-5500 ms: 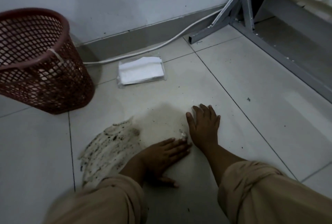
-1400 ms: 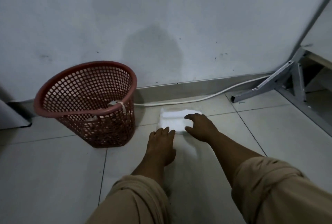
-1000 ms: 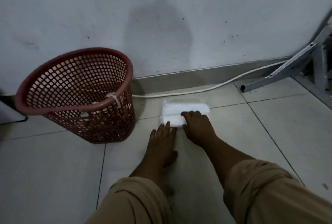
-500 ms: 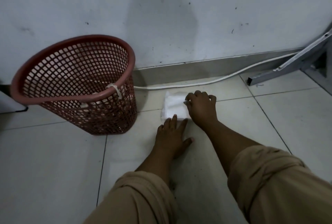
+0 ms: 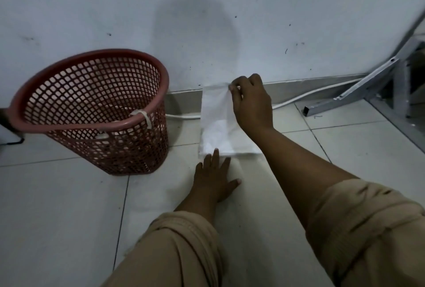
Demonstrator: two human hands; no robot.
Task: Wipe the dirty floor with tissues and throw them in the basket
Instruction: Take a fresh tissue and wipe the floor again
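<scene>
pinching the top edge of a white tissue, the right hand holds the sheet up off the tissue pack on the floor. the left hand lies flat on the tile with straight fingers, fingertips touching the pack's near edge. the sheet's lower end seems to be inside the pack, though the dim light blurs where one ends. just left of the pack stands a red mesh basket, near the wall. a white cable runs along the skirting to a grey metal frame at right.
</scene>
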